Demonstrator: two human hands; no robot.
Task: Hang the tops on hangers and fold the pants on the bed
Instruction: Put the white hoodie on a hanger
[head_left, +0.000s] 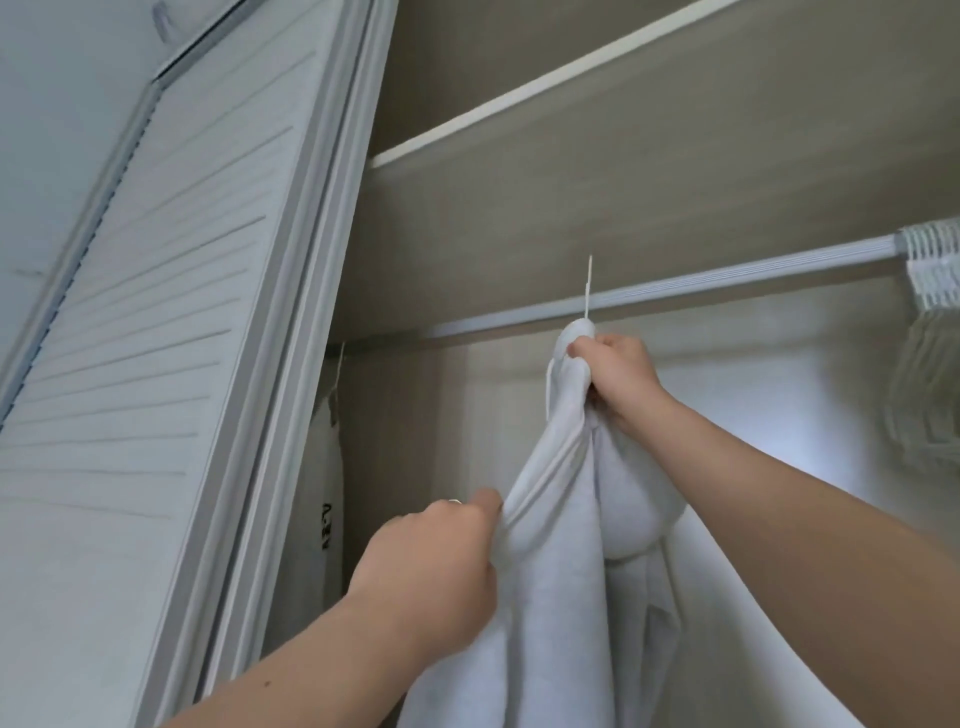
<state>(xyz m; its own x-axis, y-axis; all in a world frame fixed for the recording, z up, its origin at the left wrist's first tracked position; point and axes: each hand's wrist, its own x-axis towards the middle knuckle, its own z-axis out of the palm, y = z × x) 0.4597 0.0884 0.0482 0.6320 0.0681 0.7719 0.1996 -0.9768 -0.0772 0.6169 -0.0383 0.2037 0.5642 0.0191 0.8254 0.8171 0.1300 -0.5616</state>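
The white top (561, 571) is hanging bunched at the centre of the view, just under the closet rod (727, 280). Its neck is gathered around one hanger, whose thin hook (588, 286) is rising at 12 o'clock from the cloth and crossing the rod edge-on. Whether the hook is seated over the rod cannot be told.

The right hand (618, 384) is clenching its fingers (582, 345) around the gathered neck, probably to steady the hanger and stop the top sliding off. At 7 o'clock from it, the left hand (436, 561) is pinching one fold of the cloth, apparently drawing a shoulder straight.

One second garment (327, 467) is hanging at 9 o'clock, beside one louvred door (156, 312). One cluster of empty hangers (935, 270) is sitting on the rod at 3 o'clock, too packed to count. One shelf (519, 104) is running above.
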